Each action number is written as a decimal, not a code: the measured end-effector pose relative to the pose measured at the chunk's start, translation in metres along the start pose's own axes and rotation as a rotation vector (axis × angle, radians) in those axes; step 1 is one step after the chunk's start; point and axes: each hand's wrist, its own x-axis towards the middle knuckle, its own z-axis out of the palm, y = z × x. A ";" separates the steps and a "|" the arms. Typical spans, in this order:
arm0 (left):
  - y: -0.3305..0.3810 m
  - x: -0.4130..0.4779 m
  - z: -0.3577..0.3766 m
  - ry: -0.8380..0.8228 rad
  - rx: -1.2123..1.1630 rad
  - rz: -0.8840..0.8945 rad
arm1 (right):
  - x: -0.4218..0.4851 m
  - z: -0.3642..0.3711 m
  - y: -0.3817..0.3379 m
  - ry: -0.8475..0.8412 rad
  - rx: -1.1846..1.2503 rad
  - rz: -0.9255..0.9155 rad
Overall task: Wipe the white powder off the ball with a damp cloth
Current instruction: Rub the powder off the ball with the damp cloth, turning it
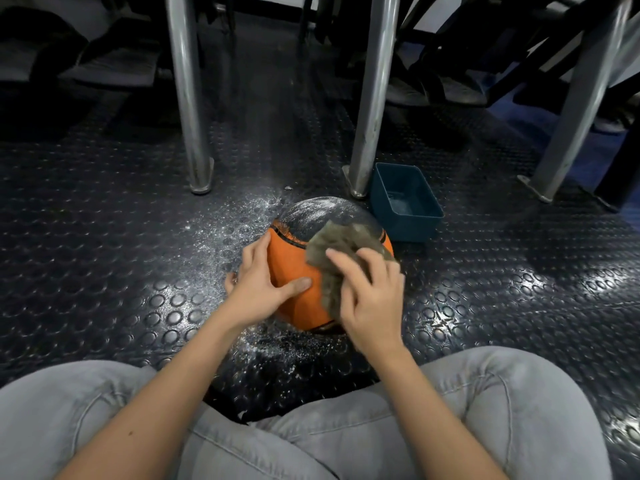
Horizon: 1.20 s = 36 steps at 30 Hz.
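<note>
On the studded dark rubber floor, between the knees of a seated person in grey jeans, sits an orange basketball with black seams. Its upper far panel is dark and coated with streaked white powder; the near orange panels look clean

Left hand: grip spread, fingers laid straight along the ball's left side, thumb stretched across the near orange panel. It steadies the ball and clasps nothing

Right hand: grip flat, fingers nearly straight, pressing a crumpled grey-brown cloth against the ball's upper right side. The cloth's far edge reaches the border of the powdered patch; a fold hangs down beside the thumb. Whether the thumb pinches that fold, cannot tell

More powder is scattered on the floor left of the ball and in front of it, near the knees

Just beyond the ball, to the right, stands a blue rectangular tub; its contents are unclear. Beside the tub rises a metal leg, with another leg further left
</note>
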 end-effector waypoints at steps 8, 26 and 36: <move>-0.004 0.007 -0.002 -0.035 -0.143 -0.018 | 0.021 0.002 0.048 0.001 0.373 0.979; -0.010 0.003 0.013 -0.100 -0.070 0.131 | 0.077 -0.004 0.045 -0.084 0.289 0.539; 0.024 0.004 0.013 0.073 -0.388 0.091 | 0.054 -0.006 0.031 -0.030 0.291 0.403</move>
